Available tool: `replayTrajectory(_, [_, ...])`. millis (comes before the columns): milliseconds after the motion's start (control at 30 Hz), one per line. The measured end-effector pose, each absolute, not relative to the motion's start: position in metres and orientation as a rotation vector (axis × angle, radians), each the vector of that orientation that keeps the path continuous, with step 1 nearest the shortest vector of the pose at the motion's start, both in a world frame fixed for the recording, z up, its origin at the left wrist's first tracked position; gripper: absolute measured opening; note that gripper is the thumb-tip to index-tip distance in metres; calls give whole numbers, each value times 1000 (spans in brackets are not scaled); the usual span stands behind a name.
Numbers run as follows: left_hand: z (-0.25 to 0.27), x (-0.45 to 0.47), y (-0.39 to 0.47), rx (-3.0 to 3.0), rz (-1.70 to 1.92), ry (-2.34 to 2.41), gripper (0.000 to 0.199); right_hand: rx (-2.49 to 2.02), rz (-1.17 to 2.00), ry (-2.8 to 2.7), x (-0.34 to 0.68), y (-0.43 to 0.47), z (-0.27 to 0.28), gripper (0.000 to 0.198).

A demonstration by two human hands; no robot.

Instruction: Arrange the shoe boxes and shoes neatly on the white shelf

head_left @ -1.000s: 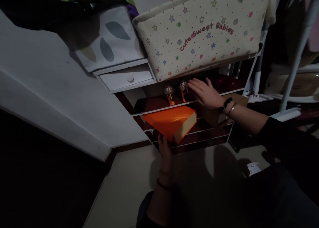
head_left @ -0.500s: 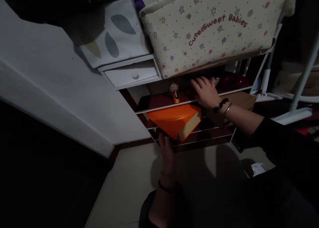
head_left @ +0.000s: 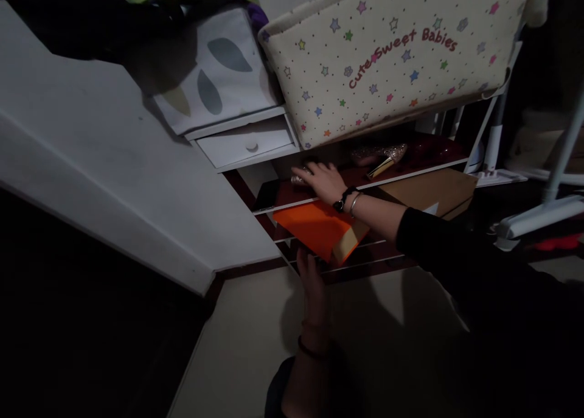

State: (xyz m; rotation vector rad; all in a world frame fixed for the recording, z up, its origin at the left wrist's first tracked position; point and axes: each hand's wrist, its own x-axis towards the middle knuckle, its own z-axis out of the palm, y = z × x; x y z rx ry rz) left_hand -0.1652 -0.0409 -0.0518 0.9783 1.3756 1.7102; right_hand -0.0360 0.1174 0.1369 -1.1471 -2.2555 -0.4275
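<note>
My right hand (head_left: 323,182) reaches onto the upper shelf, its fingers closed over a glittery high-heeled shoe (head_left: 298,177), mostly hidden beneath them. A second glittery high-heeled shoe (head_left: 396,154) lies to the right on that shelf, its pale gold heel towards me. Below the right hand, an orange box (head_left: 312,226) with a beige end sits tilted on a lower shelf. My left hand (head_left: 312,278) is held low in front of this box, with fingers raised and apart and nothing visible in them. Whether it touches the box I cannot tell.
Dark red shelves (head_left: 285,196) hold a black flat object (head_left: 267,194), shiny dark red things (head_left: 433,147) and a brown cardboard box (head_left: 433,190). Above are a small white drawer (head_left: 237,149) and a star-patterned fabric basket (head_left: 387,65). A white wall (head_left: 137,162) borders the left.
My right hand has moved left along the shelf, from the right-hand glittery shoe to the left one, uncovering the former. My left hand keeps its place by the orange box.
</note>
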Motion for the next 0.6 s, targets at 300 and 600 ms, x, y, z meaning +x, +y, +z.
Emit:
replayTrajectory(300, [-59,-166,-44,946,1715,1356,64,-1315,-391,-2203,11,108,101,67])
replayTrajectory(600, [-17,-151,-87,1262,1965,1482,58,-1232,-147,-1981,140,-73,96,63])
